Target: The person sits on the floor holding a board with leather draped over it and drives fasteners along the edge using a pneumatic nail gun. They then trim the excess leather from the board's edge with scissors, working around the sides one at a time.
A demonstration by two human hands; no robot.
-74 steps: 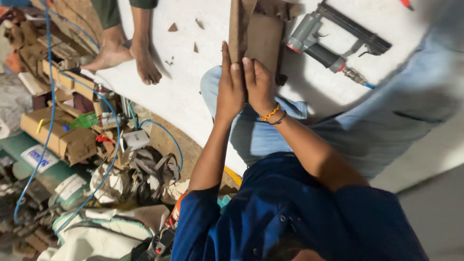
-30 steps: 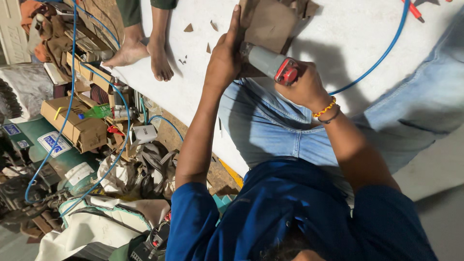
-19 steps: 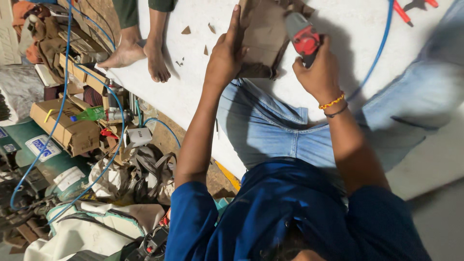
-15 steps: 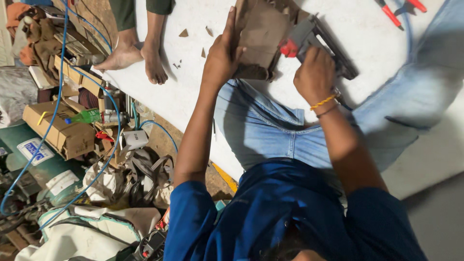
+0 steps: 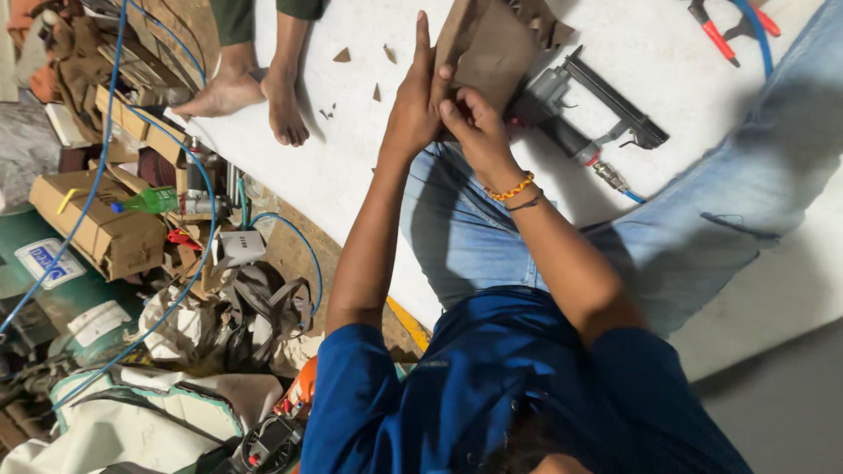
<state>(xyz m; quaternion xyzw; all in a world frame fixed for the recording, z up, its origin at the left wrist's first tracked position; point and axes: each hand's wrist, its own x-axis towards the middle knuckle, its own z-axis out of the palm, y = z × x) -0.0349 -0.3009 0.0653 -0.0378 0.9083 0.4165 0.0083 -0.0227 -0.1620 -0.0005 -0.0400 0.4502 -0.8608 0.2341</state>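
Observation:
Both my hands hold a brown board piece that stands on a white panel above my knee. My left hand lies flat against its left edge, fingers stretched upward. My right hand, with a beaded bracelet on the wrist, grips its lower edge. A grey pneumatic nail gun lies on the panel just right of the piece, its hose fitting pointing toward my leg; neither hand touches it.
Another person's bare feet stand on the panel's left edge. Red-handled pliers and a blue hose lie at the top right. Left of the panel are cardboard boxes, a green bottle, blue hoses and a bag.
My right hand held the nail gun against the board, then set it down on the panel and moved back to the piece's lower edge. My left hand stayed on the piece.

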